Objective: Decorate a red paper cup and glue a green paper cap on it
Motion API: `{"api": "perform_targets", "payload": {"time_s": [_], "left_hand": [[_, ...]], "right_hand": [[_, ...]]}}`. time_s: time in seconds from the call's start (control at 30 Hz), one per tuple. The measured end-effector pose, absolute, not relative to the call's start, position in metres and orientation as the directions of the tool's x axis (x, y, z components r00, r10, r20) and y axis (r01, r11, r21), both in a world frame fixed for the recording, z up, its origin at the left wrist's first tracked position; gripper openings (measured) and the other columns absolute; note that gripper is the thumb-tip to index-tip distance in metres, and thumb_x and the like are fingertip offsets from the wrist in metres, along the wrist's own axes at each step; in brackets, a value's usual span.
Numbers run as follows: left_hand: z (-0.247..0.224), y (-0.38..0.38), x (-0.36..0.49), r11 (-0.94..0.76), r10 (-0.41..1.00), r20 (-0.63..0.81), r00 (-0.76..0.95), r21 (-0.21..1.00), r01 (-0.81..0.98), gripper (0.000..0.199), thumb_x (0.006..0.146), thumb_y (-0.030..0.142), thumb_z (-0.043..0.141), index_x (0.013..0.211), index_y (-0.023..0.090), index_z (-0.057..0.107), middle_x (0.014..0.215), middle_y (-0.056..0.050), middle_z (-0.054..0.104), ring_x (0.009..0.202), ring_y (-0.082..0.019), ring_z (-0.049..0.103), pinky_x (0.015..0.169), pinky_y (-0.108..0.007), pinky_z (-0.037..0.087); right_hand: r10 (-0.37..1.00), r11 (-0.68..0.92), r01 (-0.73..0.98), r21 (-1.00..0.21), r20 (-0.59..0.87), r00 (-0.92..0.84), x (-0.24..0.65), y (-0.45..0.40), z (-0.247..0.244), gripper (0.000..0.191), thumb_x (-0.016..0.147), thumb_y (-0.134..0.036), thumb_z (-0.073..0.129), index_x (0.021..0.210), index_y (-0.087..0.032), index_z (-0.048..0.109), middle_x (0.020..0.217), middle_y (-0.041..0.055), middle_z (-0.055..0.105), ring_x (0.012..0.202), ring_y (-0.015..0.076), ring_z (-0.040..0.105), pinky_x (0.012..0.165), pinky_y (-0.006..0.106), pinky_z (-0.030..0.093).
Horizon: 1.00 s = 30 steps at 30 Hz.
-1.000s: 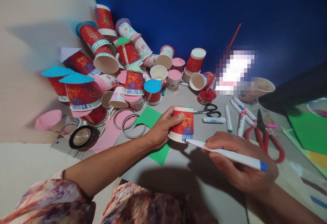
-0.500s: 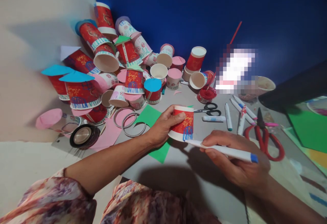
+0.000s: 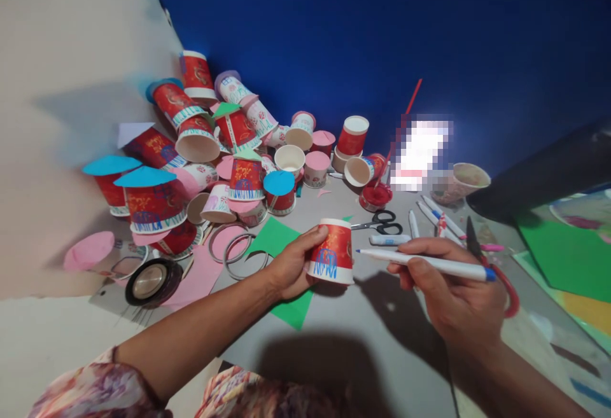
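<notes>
If left hand (image 3: 289, 270), holding the red-and-white paper cup (image 3: 338, 246), slips, slim white blue-ended marker (image 3: 386, 256) in right hand (image 3: 470, 310) may misdraw.

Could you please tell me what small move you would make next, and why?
I would probably ease the right hand left until the marker meets the red cup's lower white band: its tip points there across a small gap, blue strokes stop partway along, and the left hand holds the cup.
</notes>
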State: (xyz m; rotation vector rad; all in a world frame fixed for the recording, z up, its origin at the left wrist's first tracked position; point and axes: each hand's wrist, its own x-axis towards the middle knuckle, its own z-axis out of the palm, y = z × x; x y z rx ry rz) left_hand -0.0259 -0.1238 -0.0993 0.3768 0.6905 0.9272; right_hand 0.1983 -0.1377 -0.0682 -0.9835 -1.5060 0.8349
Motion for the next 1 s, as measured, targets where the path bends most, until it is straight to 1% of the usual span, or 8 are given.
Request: {"api": "perform_targets", "payload": {"time_s": [0.1,0.23,0.37,0.47,0.6,0.77,0.87,1.0], "left_hand": [[-0.099,-0.124,-0.027,0.539,0.842,-0.345,0.415,0.59,-0.601,0.042,0.081,0.043,0.084,0.108,0.014,0.069,0.093,-0.011,0.077,0.085,-0.025,0.075,0.082,-0.038,0.058],[-0.098,-0.126,-0.027,0.557,0.826,-0.311,0.471,0.581,-0.593,0.039,0.081,0.039,0.082,0.109,0.015,0.07,0.096,-0.011,0.077,0.089,-0.028,0.076,0.085,-0.04,0.057],[-0.1,-0.127,-0.026,0.573,0.813,-0.319,0.488,0.588,-0.571,0.043,0.08,0.038,0.081,0.115,0.015,0.072,0.104,-0.013,0.078,0.093,-0.031,0.077,0.088,-0.043,0.056],[-0.101,-0.127,-0.025,0.562,0.819,-0.316,0.48,0.61,-0.558,0.042,0.08,0.037,0.081,0.114,0.013,0.074,0.1,-0.013,0.079,0.09,-0.028,0.076,0.089,-0.04,0.055],[-0.102,-0.126,-0.024,0.541,0.832,-0.302,0.464,0.624,-0.564,0.037,0.078,0.034,0.083,0.109,0.014,0.076,0.099,-0.011,0.078,0.089,-0.023,0.073,0.088,-0.033,0.053],[-0.099,-0.126,-0.022,0.548,0.827,-0.3,0.475,0.621,-0.56,0.037,0.077,0.034,0.084,0.108,0.014,0.078,0.097,-0.011,0.078,0.086,-0.02,0.07,0.089,-0.032,0.053],[-0.098,-0.127,-0.022,0.553,0.825,-0.31,0.472,0.614,-0.563,0.038,0.076,0.033,0.085,0.108,0.014,0.077,0.096,-0.01,0.077,0.086,-0.02,0.069,0.089,-0.031,0.053],[-0.1,-0.128,-0.023,0.548,0.828,-0.3,0.474,0.61,-0.572,0.037,0.079,0.031,0.084,0.11,0.014,0.076,0.097,-0.01,0.077,0.089,-0.021,0.069,0.09,-0.032,0.051]], "right_hand": [[0.921,0.389,0.168,-0.906,0.386,-0.051,0.199,-0.134,-0.07,0.009,0.096,-0.028,0.071,0.098,-0.021,0.075,0.073,0.0026,0.077,0.052,0.0134,0.067,0.047,0.021,0.055],[0.92,0.389,0.195,-0.9,0.39,-0.034,0.201,-0.13,-0.073,0.01,0.096,-0.029,0.069,0.096,-0.02,0.074,0.072,0.0032,0.077,0.052,0.0139,0.066,0.046,0.022,0.055],[0.873,0.484,0.249,-0.839,0.481,-0.077,0.203,-0.132,-0.075,0.007,0.095,-0.022,0.07,0.099,-0.021,0.075,0.079,0.0034,0.077,0.056,0.0143,0.069,0.049,0.022,0.057],[0.816,0.571,0.31,-0.76,0.565,-0.121,0.204,-0.134,-0.074,0.01,0.093,-0.018,0.07,0.101,-0.022,0.075,0.084,0.0028,0.077,0.061,0.0151,0.072,0.054,0.023,0.058],[0.788,0.61,0.336,-0.718,0.593,-0.163,0.2,-0.135,-0.068,0.01,0.093,-0.016,0.069,0.101,-0.023,0.072,0.084,0.0001,0.076,0.059,0.0124,0.07,0.054,0.022,0.056],[0.758,0.648,0.342,-0.681,0.618,-0.207,0.198,-0.135,-0.065,0.011,0.094,-0.016,0.069,0.102,-0.023,0.071,0.082,-0.0003,0.074,0.062,0.0129,0.07,0.055,0.022,0.054],[0.753,0.654,0.34,-0.676,0.622,-0.213,0.199,-0.136,-0.065,0.011,0.094,-0.015,0.069,0.103,-0.022,0.07,0.083,-0.0003,0.074,0.061,0.0115,0.069,0.055,0.021,0.053],[0.746,0.661,0.357,-0.66,0.631,-0.214,0.198,-0.136,-0.063,0.011,0.094,-0.016,0.069,0.103,-0.022,0.07,0.085,0.0001,0.075,0.065,0.0117,0.07,0.058,0.021,0.055]]}}
